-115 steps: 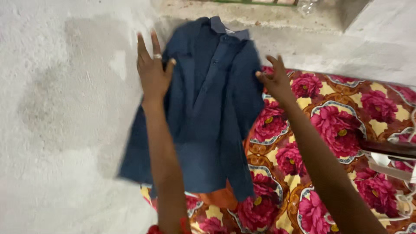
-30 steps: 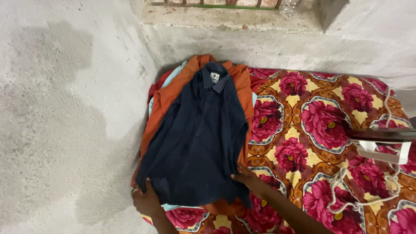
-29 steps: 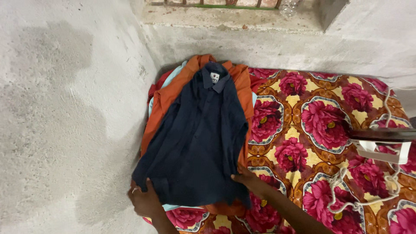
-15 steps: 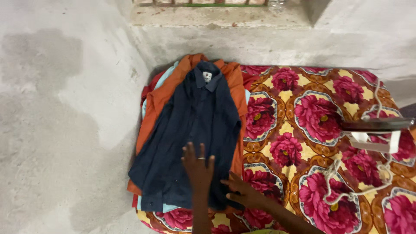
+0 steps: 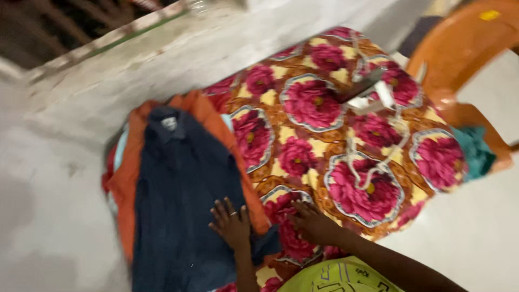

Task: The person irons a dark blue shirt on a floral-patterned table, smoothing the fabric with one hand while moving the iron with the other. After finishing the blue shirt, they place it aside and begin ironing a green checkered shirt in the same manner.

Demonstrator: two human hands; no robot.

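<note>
My view has swung right and blurs; the dark blue shirt [image 5: 178,205] now lies flat atop the orange garment [image 5: 127,184]. Left hand [image 5: 231,224] presses its hem, fingers spread, gripping nothing; right hand [image 5: 311,223] rests open on the flowered cloth [image 5: 324,108].

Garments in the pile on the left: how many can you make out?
4 visible: the navy shirt on top under the left hand, an orange garment beneath it, then light blue and red edges showing at the left. More may be hidden underneath.
</note>
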